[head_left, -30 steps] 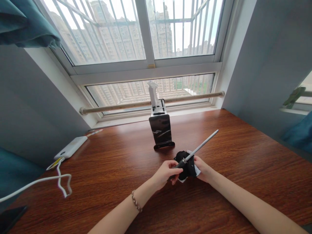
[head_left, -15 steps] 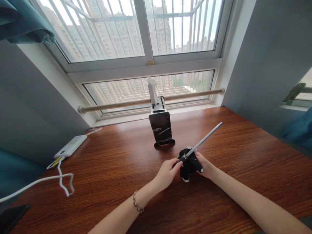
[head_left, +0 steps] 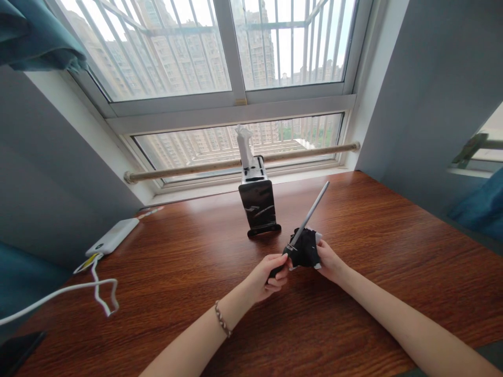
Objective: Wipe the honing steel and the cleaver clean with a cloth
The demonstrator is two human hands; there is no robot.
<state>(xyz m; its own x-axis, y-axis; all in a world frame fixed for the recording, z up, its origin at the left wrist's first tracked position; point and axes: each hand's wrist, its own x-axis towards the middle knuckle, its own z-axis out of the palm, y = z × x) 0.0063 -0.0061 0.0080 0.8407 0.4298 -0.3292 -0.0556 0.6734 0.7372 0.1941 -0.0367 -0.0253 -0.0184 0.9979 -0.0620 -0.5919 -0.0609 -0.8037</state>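
Note:
My left hand (head_left: 264, 278) is closed around the black handle of a slim grey rod-like tool (head_left: 315, 206), which slants up to the right. Where handle and rod meet, there is a small metallic fitting. A lumpy black piece with white ends (head_left: 306, 249) lies against the lower part of the rod; its kind I cannot make out. My right hand (head_left: 330, 260) grips this black piece from the right side, its fingers partly hidden behind it. Both hands are close together above the wooden table (head_left: 188, 303).
Beyond my hands stands a black stand (head_left: 258, 205), with a tissue box (head_left: 253, 170) behind it. At the left lie a white power bank (head_left: 113, 235) and a white cable (head_left: 66, 289). A dark flat object (head_left: 21, 351) sits at the lower left. The window has a rail (head_left: 188, 170).
The rod has swung to a steeper angle, its tip moving left. The black piece has turned in my right hand, and my left hand has shifted slightly lower on the handle.

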